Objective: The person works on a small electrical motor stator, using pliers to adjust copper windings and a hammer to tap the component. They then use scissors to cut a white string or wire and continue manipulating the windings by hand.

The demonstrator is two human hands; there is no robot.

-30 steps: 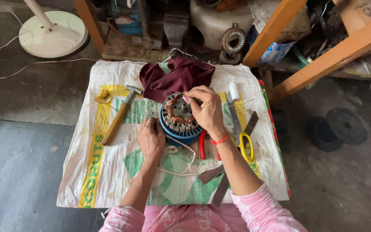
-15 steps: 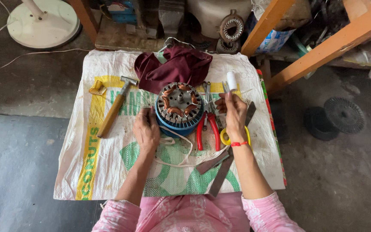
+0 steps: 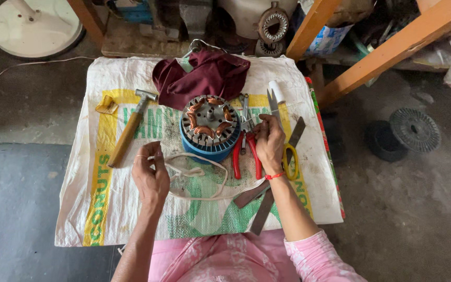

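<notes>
Beside the motor stator w/ copper windings, right hand rests on red-handled pliers, fingers curled, grip unclear. Left hand, below-left of stator, pinches white cord.

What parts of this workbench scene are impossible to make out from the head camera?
- Whatever the right hand pinches: its own fingers cover it.
- Blades of the yellow-handled scissors: under that hand.
- Left hand grip on the white cord: the palm faces away.
- Underside of the motor stator: hidden by its own body.
- Shelf clutter at the top: cut off by the frame edge.
</notes>
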